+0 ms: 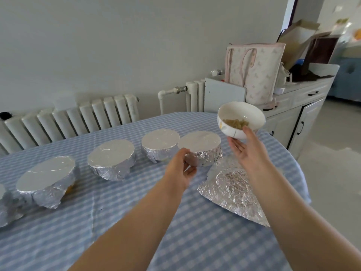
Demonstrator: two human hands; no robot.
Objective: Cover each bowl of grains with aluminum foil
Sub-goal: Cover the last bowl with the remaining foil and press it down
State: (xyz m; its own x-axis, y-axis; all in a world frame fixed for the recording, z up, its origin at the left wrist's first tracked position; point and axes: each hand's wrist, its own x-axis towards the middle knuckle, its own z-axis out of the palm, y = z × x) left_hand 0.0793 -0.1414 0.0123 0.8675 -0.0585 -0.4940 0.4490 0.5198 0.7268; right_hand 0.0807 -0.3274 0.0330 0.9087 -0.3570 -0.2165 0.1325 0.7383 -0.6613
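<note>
The right hand [245, 147] has the uncovered white ceramic bowl of tan grains [241, 119] up off the table, thumb hooked on the near rim and fingers spread under the base, so it is a cradling grip more than a pinch. The bowl tips toward the camera, which is why the grains slump to its lower side. It hangs above the far right edge of the blue-and-white checked tablecloth [136, 222], just beyond the crumpled sheet of aluminium foil [230, 188] lying flat below the forearm. My read is that the bowl is on its way down beside or onto that sheet for wrapping.

The left hand [182, 167] sits at the near side of the closest foil-covered bowl [201, 147], fingers loosely curled against its wrapped wall. Whether it is pressing the foil tight or only touching it, I cannot tell. That bowl touches its neighbour, a second foil-covered bowl [160, 145]. Two more follow leftward, a third covered bowl [111, 158] and a fourth [46, 178]. They form a tidy row, likely finished work kept clear of the open sheet.

At the fourth bowl's right underside the foil gapes over something orange, unidentifiable from here. A further foil-wrapped shape [5, 208] is cut off by the left edge. The right forearm hides part of the loose sheet.
</note>
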